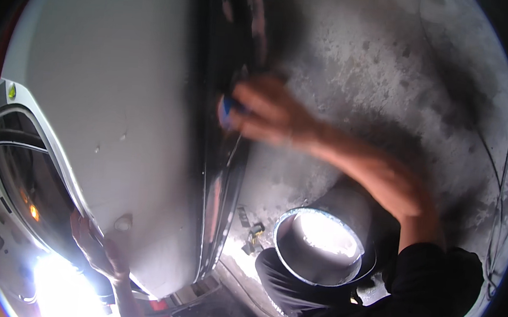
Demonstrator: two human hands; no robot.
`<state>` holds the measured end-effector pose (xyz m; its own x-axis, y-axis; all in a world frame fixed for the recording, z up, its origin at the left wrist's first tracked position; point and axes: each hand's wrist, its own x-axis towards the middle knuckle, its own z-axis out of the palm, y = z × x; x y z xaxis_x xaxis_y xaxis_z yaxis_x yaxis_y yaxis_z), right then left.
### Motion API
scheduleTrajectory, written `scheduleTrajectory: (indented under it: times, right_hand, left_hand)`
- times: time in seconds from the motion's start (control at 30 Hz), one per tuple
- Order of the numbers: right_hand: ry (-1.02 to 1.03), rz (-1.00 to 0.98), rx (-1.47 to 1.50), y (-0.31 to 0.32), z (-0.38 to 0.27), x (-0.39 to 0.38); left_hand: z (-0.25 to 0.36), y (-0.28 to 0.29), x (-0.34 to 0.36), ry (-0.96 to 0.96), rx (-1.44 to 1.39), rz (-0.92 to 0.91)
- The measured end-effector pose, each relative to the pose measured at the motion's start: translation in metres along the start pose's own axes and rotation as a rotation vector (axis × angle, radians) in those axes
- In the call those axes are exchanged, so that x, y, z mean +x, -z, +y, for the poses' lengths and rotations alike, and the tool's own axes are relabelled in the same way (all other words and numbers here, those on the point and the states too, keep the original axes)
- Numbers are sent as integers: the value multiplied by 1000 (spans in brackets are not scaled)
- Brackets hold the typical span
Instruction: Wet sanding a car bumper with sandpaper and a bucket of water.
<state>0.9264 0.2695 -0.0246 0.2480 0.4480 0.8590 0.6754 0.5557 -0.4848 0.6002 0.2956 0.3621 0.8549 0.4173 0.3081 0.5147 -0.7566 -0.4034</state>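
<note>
Head view: the right hand [269, 115], blurred, pinches a small blue thing [227, 108] against the dark edge [222, 156] of a white panel [111, 101] at 12 o'clock. At 7 o'clock the left hand [98, 245] lies flat, fingers spread, on the panel's lower corner. A metal bowl [318, 245] sits on the concrete floor [390, 68] at 5 o'clock.

Under me the concrete floor [390, 68] is grey, stained and blotched with dark patches. Thin cables [503, 170] trail along its right side. A hard white glare [62, 292] burns at lower left, and the edges fall into deep shadow.
</note>
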Motion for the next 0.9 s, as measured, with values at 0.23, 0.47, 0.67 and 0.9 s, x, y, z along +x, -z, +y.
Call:
scheduleTrajectory:
  times: [0.23,0.47,0.67,0.9]
  right_hand:
    - [-372,290,-91,11,4,6]
    - [-841,420,183,-8,-52,36]
    - [-805,543,72,-40,-98,44]
    - [-1149,611,208,-20,-55,75]
  left_hand:
    - [2,-4,5,-51,59,3]
    - [-1,-3,4,-31,1,24]
    - [4,0,7,-27,-28,43]
    - [1,-6,7,-45,-78,71]
